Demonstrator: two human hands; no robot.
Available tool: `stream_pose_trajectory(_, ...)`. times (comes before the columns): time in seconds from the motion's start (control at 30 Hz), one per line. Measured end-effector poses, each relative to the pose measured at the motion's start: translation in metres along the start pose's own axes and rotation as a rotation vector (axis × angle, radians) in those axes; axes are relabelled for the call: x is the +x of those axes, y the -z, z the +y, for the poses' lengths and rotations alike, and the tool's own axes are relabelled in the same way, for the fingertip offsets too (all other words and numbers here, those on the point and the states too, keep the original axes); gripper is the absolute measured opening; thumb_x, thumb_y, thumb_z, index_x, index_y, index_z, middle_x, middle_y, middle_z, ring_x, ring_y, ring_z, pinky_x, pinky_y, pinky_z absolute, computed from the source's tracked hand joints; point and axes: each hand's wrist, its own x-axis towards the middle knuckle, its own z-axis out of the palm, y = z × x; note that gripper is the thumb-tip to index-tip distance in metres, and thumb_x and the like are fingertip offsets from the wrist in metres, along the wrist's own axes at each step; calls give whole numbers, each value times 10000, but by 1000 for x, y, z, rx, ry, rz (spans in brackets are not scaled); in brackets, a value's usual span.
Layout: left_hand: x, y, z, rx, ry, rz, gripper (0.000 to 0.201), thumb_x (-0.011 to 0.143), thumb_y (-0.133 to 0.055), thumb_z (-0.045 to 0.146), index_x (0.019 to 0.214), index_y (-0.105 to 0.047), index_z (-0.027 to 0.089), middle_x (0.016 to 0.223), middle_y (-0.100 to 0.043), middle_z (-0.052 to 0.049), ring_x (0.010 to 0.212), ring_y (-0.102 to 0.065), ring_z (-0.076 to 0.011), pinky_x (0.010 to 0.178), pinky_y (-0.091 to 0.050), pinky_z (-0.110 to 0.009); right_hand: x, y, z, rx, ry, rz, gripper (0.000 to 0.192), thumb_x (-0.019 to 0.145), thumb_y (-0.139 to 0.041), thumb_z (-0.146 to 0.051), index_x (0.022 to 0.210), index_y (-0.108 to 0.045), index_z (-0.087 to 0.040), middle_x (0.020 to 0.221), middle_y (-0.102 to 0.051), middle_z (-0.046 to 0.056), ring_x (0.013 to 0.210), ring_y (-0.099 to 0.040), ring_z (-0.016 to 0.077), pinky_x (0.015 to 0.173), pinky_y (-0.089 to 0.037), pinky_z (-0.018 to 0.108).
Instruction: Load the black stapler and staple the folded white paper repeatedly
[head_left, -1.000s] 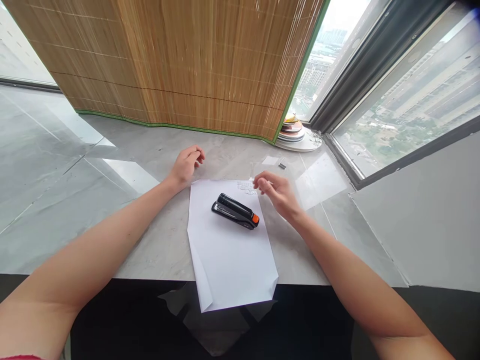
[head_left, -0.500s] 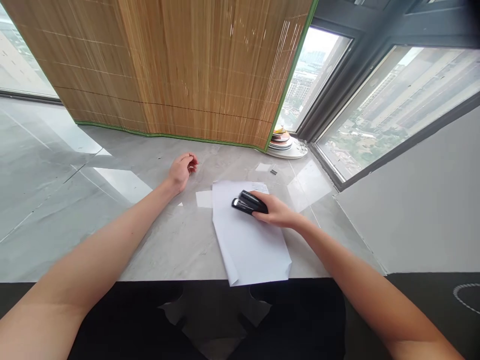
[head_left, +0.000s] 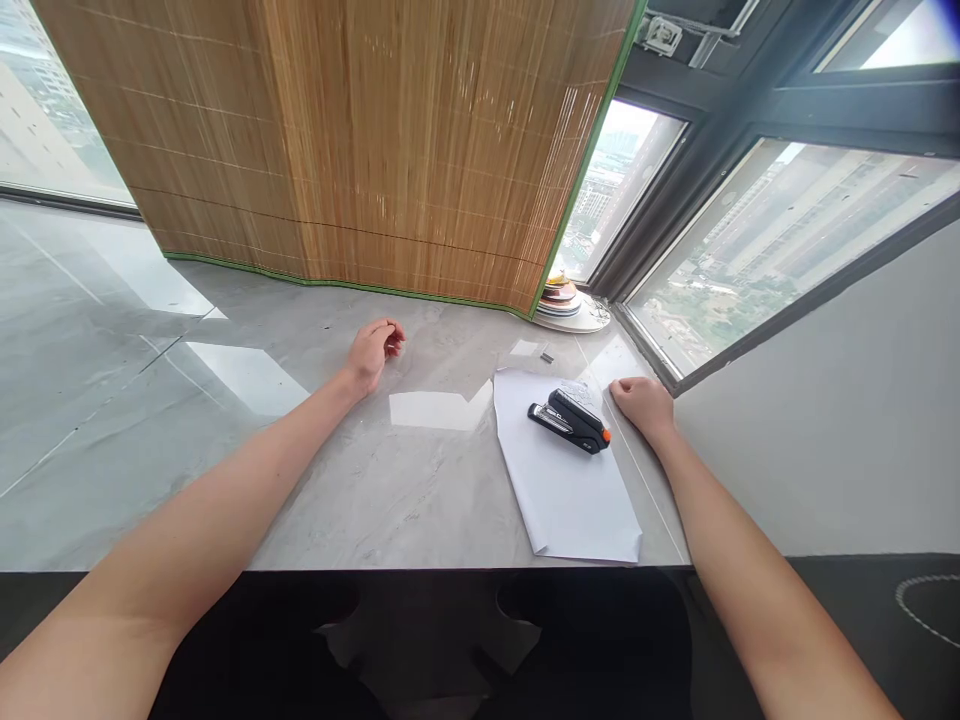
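Observation:
A black stapler point(head_left: 568, 421) with an orange end lies on a white sheet of paper point(head_left: 570, 490) on the grey stone counter point(head_left: 360, 480). My right hand point(head_left: 643, 405) rests just right of the stapler with its fingers curled under, holding nothing that I can see. My left hand point(head_left: 373, 350) lies on the counter farther left, fingers loosely curled and empty, well apart from the paper. A small heap of loose staples point(head_left: 579, 390) sits at the paper's far corner.
A bamboo blind point(head_left: 360, 140) hangs along the back of the counter. A stack of plates point(head_left: 564, 299) stands at the back right by the window frame point(head_left: 675, 200). A paper scrap point(head_left: 524, 348) and a small staple strip point(head_left: 547, 357) lie behind the sheet. The counter's front edge runs below the paper.
My right hand gripped the stapler half a second ago and has let go, now resting to its right. The paper and stapler have shifted right across the counter. My left hand stayed put.

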Motion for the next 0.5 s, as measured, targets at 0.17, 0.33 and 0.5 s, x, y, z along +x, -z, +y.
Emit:
stream_pose_trajectory(0.17,1,1,2,-25,20,18,124,813,-647,285,730,-627,195,820,-642,-41,643,-540,-115,594,-458,-233,2,-11,6,-225,52,-79,405,933,-492,-393,562,-521,-232,628,-576,89,701,-488,227,658,-266,363)
stream_pose_trajectory(0.33,-3,-2,4,-33,28,22,119,802,-654,273,720,-617,194,815,-655,-54,659,-567,-122,586,-462,-233,1,-10,8,-231,50,-87,427,957,-480,-409,579,-558,-227,664,-623,106,763,-546,247,672,-277,358)
stream_pose_trajectory(0.5,-3,3,22,-107,54,27,104,806,-655,262,750,-588,207,659,-541,8,492,-384,-89,443,-287,-230,2,-11,8,-233,61,-87,430,971,-484,-395,589,-578,-223,688,-646,116,794,-564,259,679,-285,358)
